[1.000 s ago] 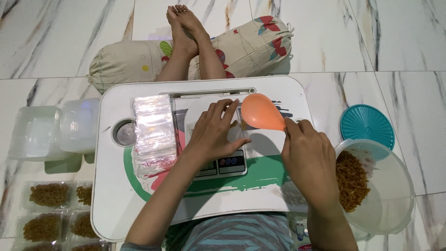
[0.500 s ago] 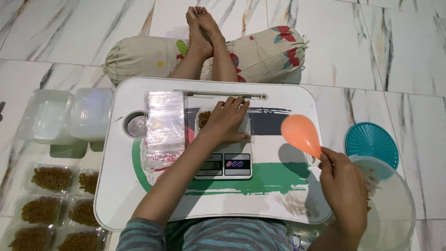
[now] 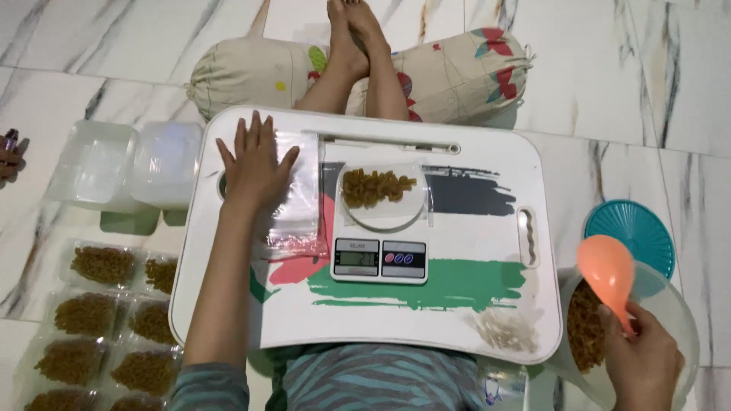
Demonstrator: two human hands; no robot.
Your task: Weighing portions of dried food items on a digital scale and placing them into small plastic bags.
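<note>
Far left on the marble floor: two clear plastic tubs (image 3: 122, 164) side by side, and below them filled clear packets of brown snack (image 3: 84, 312) laid in rows.

On the white lap table (image 3: 487, 320), left hand (image 3: 255, 167) flat, fingers spread and pointing away from the body, palm down on a stack of clear plastic bags (image 3: 301, 205) — clamped on nothing, just pressing. Stack's long axis running away from the body, near end just beside the scale.

Middle: small digital kitchen scale (image 3: 379, 259) with a clear tray of brown snack (image 3: 375, 188) on top, display facing the body. Beyond the table, bare feet (image 3: 354, 30) resting on a patterned bolster pillow (image 3: 457, 72).

Right: teal lid (image 3: 636, 228) on the floor, touching or just behind the rim of a large clear container (image 3: 670, 320) holding more brown snack. Over that container, right hand (image 3: 643, 365) closed on the handle of an orange plastic scoop (image 3: 607, 272) — bowl end up and tilted to the left, away from the body, long axis roughly upright in the view, handle end down in the fist.
</note>
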